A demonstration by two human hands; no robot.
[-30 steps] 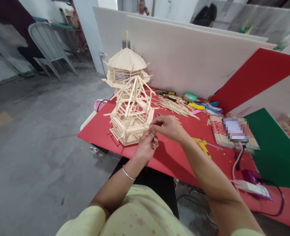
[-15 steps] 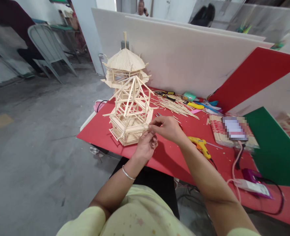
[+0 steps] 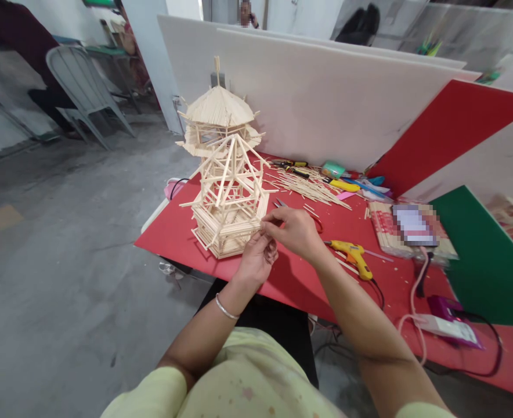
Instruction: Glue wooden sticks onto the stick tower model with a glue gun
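Observation:
A pavilion model (image 3: 234, 186) built of thin wooden sticks, with an open roof frame, stands on the red tabletop (image 3: 161, 229). Both of my hands meet at its near right corner. My left hand (image 3: 259, 255), a bangle on its wrist, has its fingers curled in a pinch beside the model's base. My right hand (image 3: 293, 229) pinches thumb and fingertips together just above the left fingers. Whatever lies between the fingertips is too small and covered to make out. Behind this model rises a second stick pavilion (image 3: 219, 110) with a filled-in, tiered roof.
Loose sticks (image 3: 304, 187) and pliers (image 3: 297, 172) lie behind my hands. To the right are a yellow glue gun (image 3: 354, 255), bundled sticks (image 3: 380, 232) with a phone (image 3: 414, 225), and a power strip (image 3: 448, 331). A white board (image 3: 309, 93) stands at the back. A person sits far left.
My right forearm has shifted slightly left, so more of the glue gun and some sticks beside it show. Both hands stay pinched at the model's corner.

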